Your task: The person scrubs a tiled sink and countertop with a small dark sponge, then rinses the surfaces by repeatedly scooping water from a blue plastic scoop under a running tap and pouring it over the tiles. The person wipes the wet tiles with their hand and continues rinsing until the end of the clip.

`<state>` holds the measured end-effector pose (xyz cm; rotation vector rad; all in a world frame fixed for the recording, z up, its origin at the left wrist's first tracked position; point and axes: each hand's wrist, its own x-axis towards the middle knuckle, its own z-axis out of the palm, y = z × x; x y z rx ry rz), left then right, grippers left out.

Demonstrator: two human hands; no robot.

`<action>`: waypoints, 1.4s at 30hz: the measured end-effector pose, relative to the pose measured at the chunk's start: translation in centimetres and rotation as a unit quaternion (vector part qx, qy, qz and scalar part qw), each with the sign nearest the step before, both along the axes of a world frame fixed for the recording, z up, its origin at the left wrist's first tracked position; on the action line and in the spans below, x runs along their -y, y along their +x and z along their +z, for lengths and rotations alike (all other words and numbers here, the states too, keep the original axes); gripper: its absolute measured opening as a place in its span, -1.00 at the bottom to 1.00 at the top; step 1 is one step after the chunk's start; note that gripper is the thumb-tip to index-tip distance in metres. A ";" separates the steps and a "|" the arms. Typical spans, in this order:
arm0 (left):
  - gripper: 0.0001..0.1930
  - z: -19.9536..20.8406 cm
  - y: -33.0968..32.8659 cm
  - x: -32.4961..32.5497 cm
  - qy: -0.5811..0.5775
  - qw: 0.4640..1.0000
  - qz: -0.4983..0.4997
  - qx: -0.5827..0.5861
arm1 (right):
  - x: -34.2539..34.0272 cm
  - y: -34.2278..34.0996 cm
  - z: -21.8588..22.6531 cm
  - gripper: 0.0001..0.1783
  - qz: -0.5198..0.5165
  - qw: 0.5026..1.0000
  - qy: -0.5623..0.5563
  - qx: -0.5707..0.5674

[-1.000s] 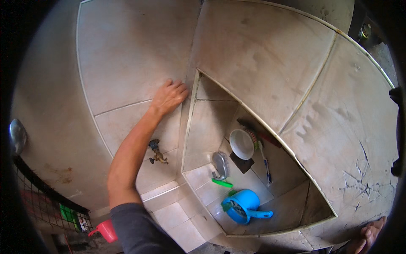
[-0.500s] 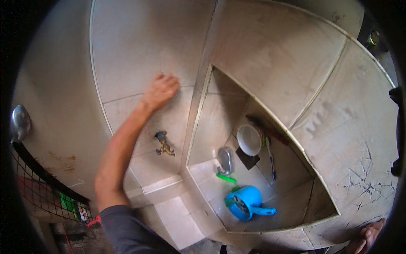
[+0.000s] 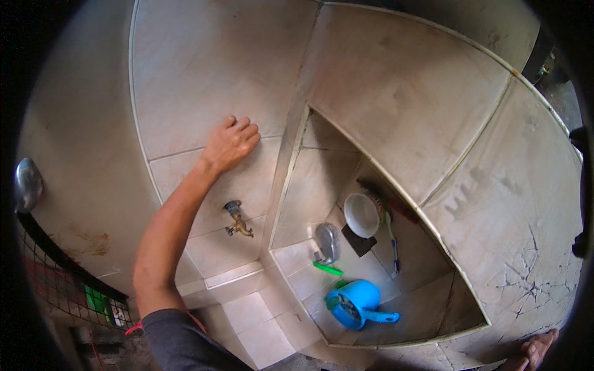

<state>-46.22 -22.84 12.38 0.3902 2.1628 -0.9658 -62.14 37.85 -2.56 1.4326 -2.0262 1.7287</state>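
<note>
My left hand is pressed against the tiled wall with its fingers curled in. Its palm side is hidden, so I cannot see what it holds, if anything. Below that hand a brass tap sticks out of the wall. At the lower right edge my right hand lies on the rim of the cracked tiled counter, fingers stretched out and no object visible in it.
Inside the tiled basin are a blue dipper, a white bowl, a toothbrush, a clear container, a green strip and a dark square. On the left, a metal ladle is beside a black wire basket.
My left hand has shifted slightly down the wall and is sharper now, its fingers still curled. The view has moved a little. My right hand keeps its place on the rim.
</note>
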 end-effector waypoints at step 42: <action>-0.96 -6.5 2.3 -0.9 0.033 0.976 0.006 -0.215 | -0.1 0.5 1.2 -0.62 -0.070 0.992 0.083 0.069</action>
